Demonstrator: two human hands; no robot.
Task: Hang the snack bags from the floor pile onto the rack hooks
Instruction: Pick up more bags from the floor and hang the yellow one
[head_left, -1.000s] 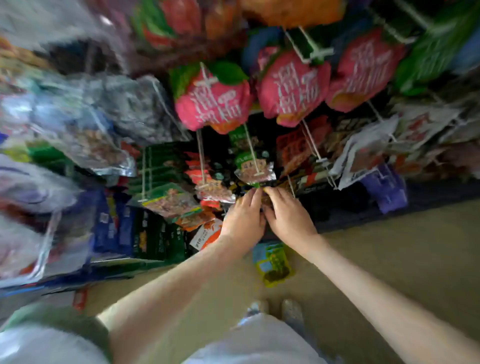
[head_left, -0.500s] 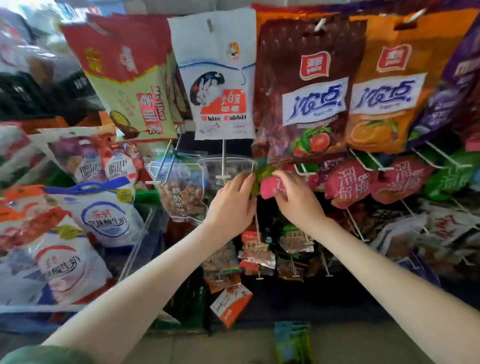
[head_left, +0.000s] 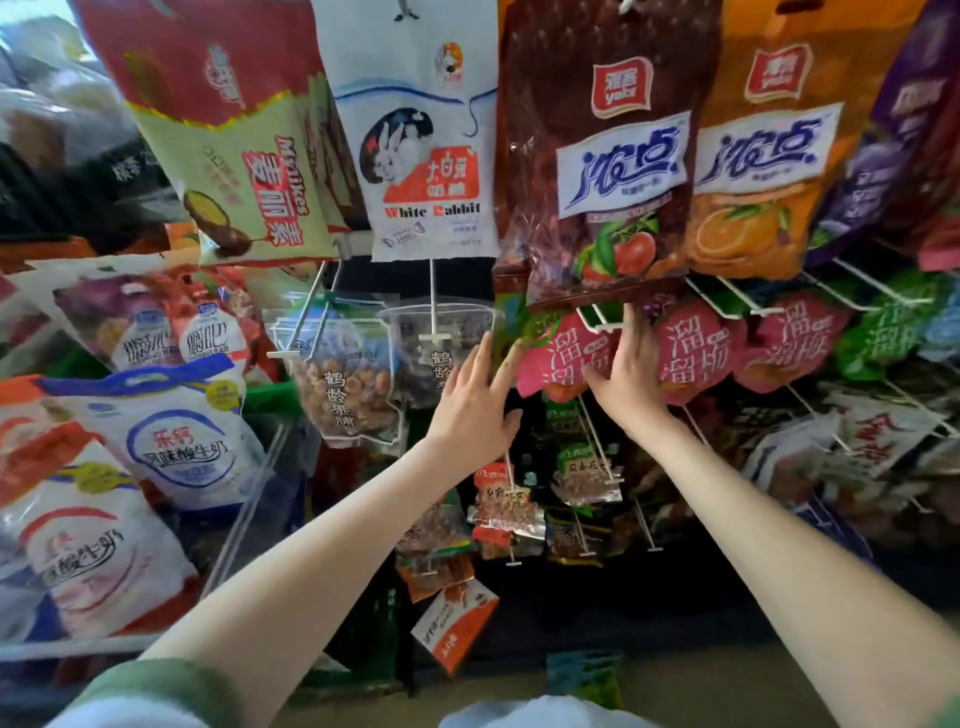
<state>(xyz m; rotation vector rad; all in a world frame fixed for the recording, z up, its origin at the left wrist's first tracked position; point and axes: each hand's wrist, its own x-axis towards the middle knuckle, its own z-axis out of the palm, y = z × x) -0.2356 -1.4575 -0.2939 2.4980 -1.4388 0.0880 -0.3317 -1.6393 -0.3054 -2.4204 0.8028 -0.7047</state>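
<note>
1. Head view: the pink snack bag (head_left: 558, 358) is at frame centre, up against the white wire hook (head_left: 597, 321). It sits directly under the bottom edge of the brown bag (head_left: 602, 156).
2. Right hand (head_left: 631, 379): back of hand to camera, fingers mostly straight and pointing up, laid flat over the pink bag's right side. The tips reach the hook wire and the brown bag's lower edge, and the thumb lies across the bag front. Nothing is wrapped in a grip.
3. Left hand (head_left: 475, 410): flat, fingers straight, holding nothing. The index tip touches the pink bag's left edge by its green top corner.
4. Cannot tell if the bag's hole is on the wire, because the right fingers cover that spot.
5. Edges, right: a second pink bag (head_left: 691, 358) is just beside the right hand, touching or nearly so.
6. Edges, left: the clear nut bag (head_left: 436, 338) on its own hook sits close, with a narrow gap between it and the pink bag. The left fingers are in that gap.
7. Overhead is tight, since the brown bag overhangs the hook front.
8. Open room is below: a dark gap under the pink row, above the small packets (head_left: 509, 512) on the lower hooks.
9. Green packs (head_left: 584, 675) lie on the beige floor (head_left: 670, 696) at bottom centre.
</note>
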